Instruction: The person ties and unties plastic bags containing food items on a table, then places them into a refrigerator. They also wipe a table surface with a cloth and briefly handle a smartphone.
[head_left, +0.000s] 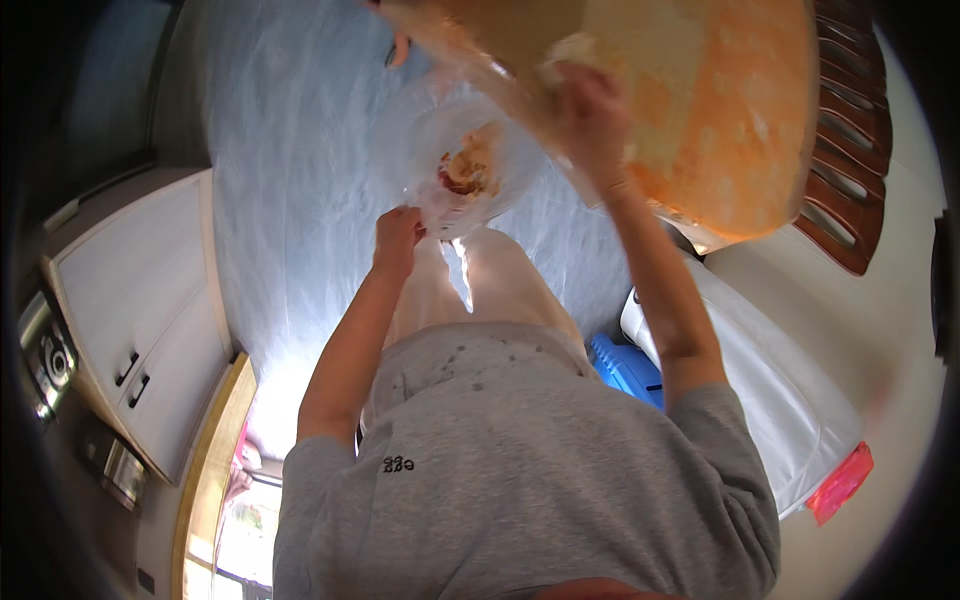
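Observation:
My left hand grips the rim of a clear plastic bag, which hangs open over the floor beside the table edge. Inside the bag lies a brownish and red clump of food scraps. Blurred by motion, my right hand is over the near edge of the orange-patterned table. A crumpled whitish wad, perhaps tissue or cloth, is in its fingers. The tabletop has a glossy, see-through cover.
A brown slatted wooden chair back stands beyond the table. On the right are a white covered object, a blue plastic item and a pink-red packet. White cabinets line the left. Part of another person's foot or hand shows at the top.

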